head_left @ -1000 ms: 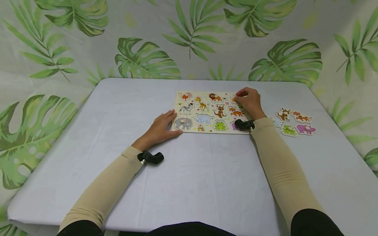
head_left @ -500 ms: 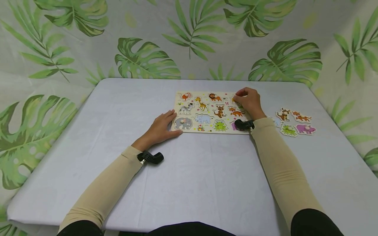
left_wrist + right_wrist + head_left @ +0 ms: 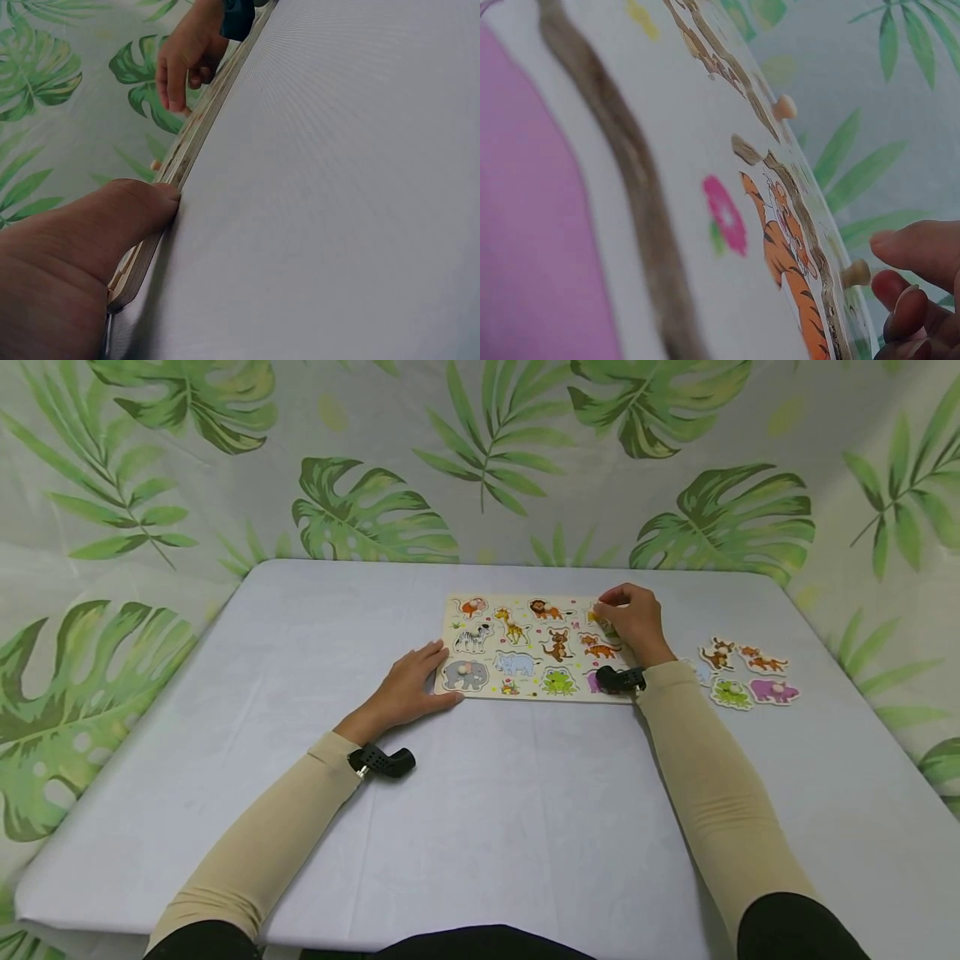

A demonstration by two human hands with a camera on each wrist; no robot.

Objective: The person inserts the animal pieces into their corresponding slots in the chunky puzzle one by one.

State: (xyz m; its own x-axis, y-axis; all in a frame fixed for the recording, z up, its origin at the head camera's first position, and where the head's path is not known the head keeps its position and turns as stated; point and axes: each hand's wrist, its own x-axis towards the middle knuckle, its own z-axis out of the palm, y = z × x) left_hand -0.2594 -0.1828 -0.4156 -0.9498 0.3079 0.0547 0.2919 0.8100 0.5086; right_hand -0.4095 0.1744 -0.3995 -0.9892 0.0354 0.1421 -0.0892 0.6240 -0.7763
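An animal puzzle board (image 3: 525, 641) lies on the table with several pictures, including a zebra, giraffe and lion. My left hand (image 3: 407, 685) rests at its left edge, fingers straight. In the left wrist view its thumb (image 3: 142, 210) touches the board's front edge. Over the far right corner my right hand (image 3: 633, 617) pinches the knob of a puzzle piece, mostly hidden by the fingers. The right wrist view shows the wooden knob (image 3: 856, 273) beside the fingertips, and a tiger picture (image 3: 791, 277) in its recess.
Right of the board lie several loose pieces: a kangaroo (image 3: 717, 653), a tiger (image 3: 763, 660), a frog (image 3: 731, 694), a purple hippo (image 3: 774, 692) and a pale blue piece (image 3: 703, 673) partly behind my right sleeve. A leaf-print cloth (image 3: 510, 460) hangs behind the table.
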